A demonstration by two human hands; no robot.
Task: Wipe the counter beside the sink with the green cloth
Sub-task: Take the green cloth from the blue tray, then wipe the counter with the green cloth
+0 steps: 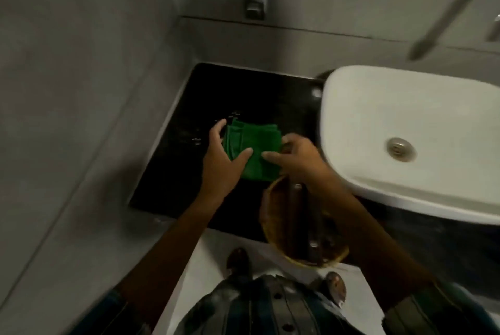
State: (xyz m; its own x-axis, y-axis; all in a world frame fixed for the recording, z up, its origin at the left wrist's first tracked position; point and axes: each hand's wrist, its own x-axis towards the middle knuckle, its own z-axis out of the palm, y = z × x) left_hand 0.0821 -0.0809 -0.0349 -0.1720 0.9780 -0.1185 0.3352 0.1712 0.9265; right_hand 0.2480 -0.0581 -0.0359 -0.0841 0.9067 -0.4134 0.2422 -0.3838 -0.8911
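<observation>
The green cloth [253, 150] lies folded into a rough square on the dark bench [173, 177], just left of the white sink [405, 107] and touching neither its rim nor the wall on the far side. Both hands are on it. The left hand [221, 161] covers the edge farthest from the sink, its fingers [217, 129] spread and curling round the far corner, thumb lying flat across the top of the fold. The right hand [295, 157] holds the edge nearest the sink, thumb pressed onto the cloth and pointing toward the left thumb; whether its other fingers are tucked under the cloth I cannot tell. The thumbs nearly meet over the middle, so the cloth sits between the two hands rather than ahead of either.

The folded square shows no clear long axis. Most open bench lies away from the sink, toward the wall and the back corner, with small bright specks just beyond the left fingertips. A round basket [276, 223] stands on the near edge, close below the cloth. Judged from this, the left hand is better placed to push the cloth away from the sink.
</observation>
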